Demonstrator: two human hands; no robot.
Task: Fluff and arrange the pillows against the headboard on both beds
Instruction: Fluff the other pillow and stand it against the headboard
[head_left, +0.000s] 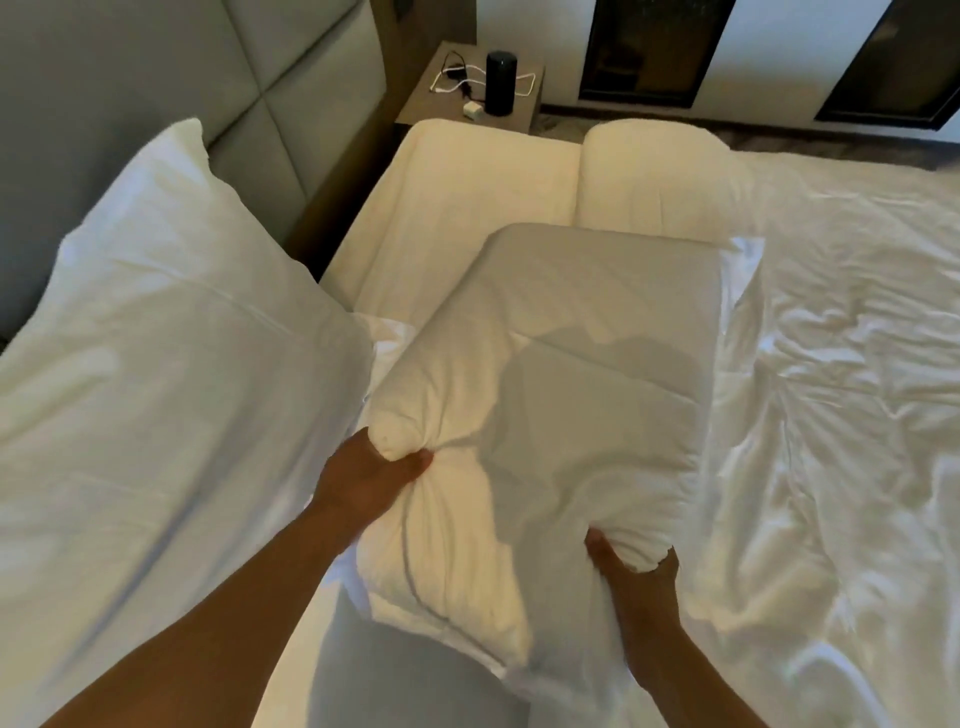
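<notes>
- The left hand (371, 475) is clenched on the near left corner of a white pillow (550, 415), the cloth bunched into tight folds between thumb and fingers.
- The right hand (631, 571) grasps the near right corner of the same pillow, fingers curled into a wad of the case.
- This pillow lies in the middle of the bed (857, 415), its far end pointing toward the far edge and its near end gathered between the two hands.
- A second, larger pillow (156, 353) stands tilted along the head edge of the bed, leaning against the grey padded headboard (156, 78); its right side is just beside the held one.
- Beyond the held pillow, a folded cream duvet (649, 176) lies in a roll by the far edge.
- The sheet on the right part of the bed is heavily wrinkled.
- Past the bed's far edge stands a nightstand (415, 101) carrying a black cylinder (500, 83), a white cable (527, 85) and a small white plug (474, 110).
</notes>
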